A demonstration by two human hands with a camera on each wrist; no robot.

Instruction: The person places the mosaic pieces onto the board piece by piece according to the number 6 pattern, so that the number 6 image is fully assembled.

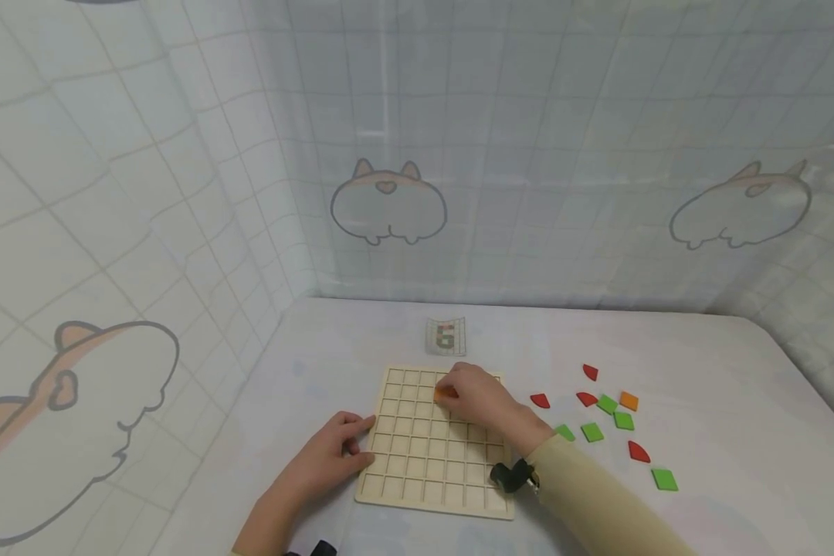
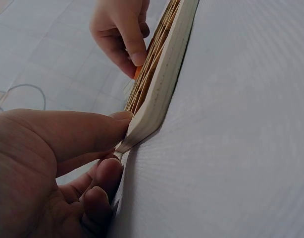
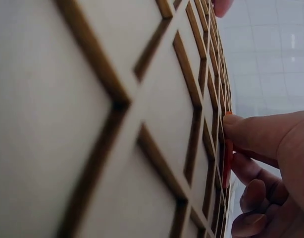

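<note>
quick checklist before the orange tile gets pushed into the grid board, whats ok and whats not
1. Left hand steadying the wooden grid board at its left edge: ok.
2. Right hand pinching the orange tile: ok.
3. Tile over a cell in the board's upper rows: ok.
4. Tile seated flat in the cell: cannot tell.
5. Board flat on the table: ok.
6. Spare green and red tiles within reach on the right: ok.

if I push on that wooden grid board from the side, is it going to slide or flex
The wooden grid board looks thin, flat and rigid, so it would probably slide across the smooth table rather than flex. The left hand braces its left edge, which suggests it shifts easily. Lying flat, it seems unlikely to tip.
</note>
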